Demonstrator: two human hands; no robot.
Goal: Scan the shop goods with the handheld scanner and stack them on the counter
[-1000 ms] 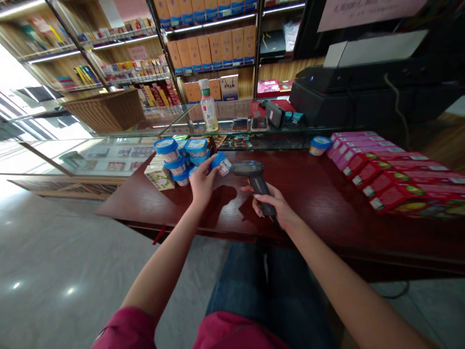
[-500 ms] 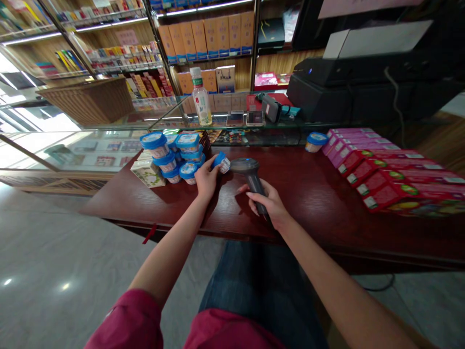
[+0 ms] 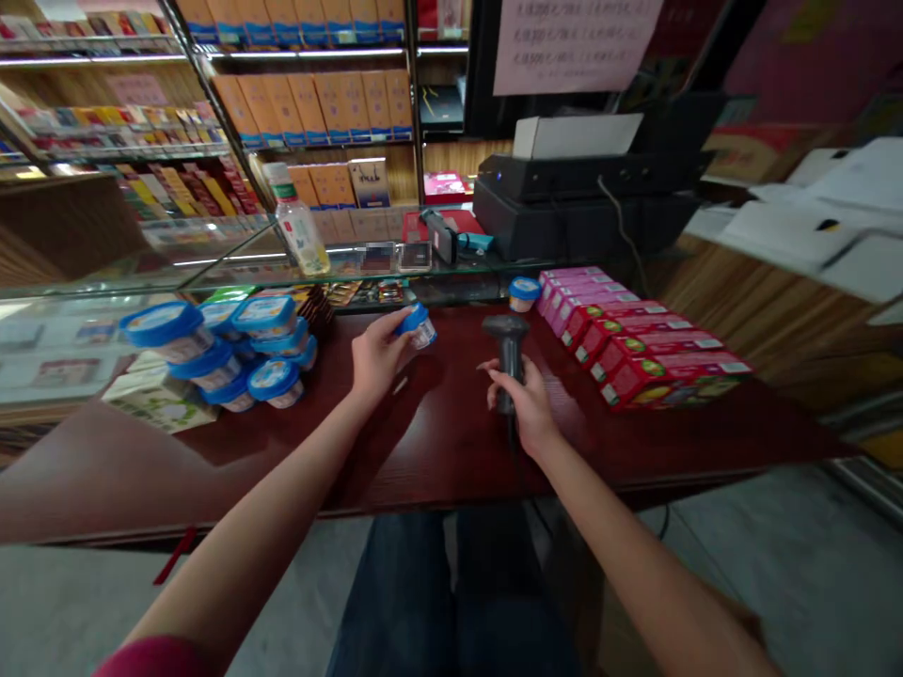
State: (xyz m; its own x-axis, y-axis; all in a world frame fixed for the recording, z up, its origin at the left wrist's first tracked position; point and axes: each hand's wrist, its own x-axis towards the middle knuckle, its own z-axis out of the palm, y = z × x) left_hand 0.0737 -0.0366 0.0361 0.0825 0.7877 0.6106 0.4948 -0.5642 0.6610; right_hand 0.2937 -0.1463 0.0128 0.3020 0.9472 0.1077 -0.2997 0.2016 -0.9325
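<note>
Head view: left grip [image 3: 377, 359] grasps a blue-lidded tub [image 3: 421, 331], partly covered, unreadable; right grip [image 3: 529, 404] clasps a partly hidden scanner [image 3: 508, 331].

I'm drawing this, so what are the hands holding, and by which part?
The left hand holds a tub, by the side near its blue lid. The right hand holds the scanner, by its handle.

Single head-worn view, facing forward and down, hands [image 3: 379, 357] near, shelves [image 3: 310, 54] beyond.
</note>
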